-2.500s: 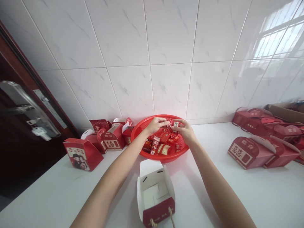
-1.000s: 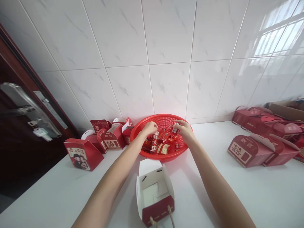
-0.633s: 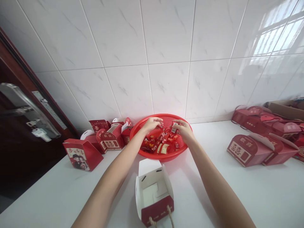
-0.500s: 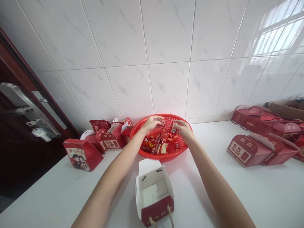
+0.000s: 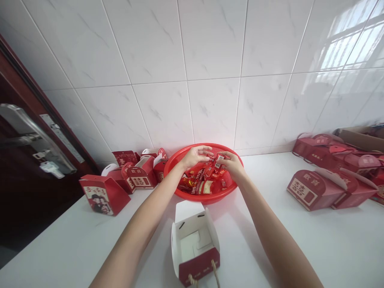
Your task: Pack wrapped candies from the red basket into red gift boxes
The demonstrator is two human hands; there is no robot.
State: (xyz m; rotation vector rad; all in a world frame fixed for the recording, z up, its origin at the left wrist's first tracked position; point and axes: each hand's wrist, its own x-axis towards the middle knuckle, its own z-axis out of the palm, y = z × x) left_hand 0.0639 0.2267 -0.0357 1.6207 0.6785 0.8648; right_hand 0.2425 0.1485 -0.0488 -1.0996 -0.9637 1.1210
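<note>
A red plastic basket (image 5: 207, 199) with perforated sides holds several wrapped candies (image 5: 196, 182), some red, some gold, one with a pale clear wrapper. Over its left part reaches my left hand (image 5: 195, 157), fingers apart and stretched toward the middle, with nothing clearly held. My right hand (image 5: 233, 165), on the other side, pinches a small red packet with a white label (image 5: 219, 161) between thumb and fingers. Nearer to me stands a dark-red gift box (image 5: 196, 244), its flaps up, its white inside bare and rope handles hanging at the front.
Closed red gift boxes (image 5: 139, 176) cluster on the left, with a slant-sided red box (image 5: 103, 195) in front. More boxes (image 5: 316, 190) and a brown carton (image 5: 358, 138) lie on the right. A tiled wall (image 5: 213, 112) rises behind the white table (image 5: 270, 188); a door handle (image 5: 27, 132) is at left.
My left hand has shifted slightly right, toward my right hand, and its fingers have spread. My right hand stays almost in place with the packet, turned a little. The boxes have not moved.
</note>
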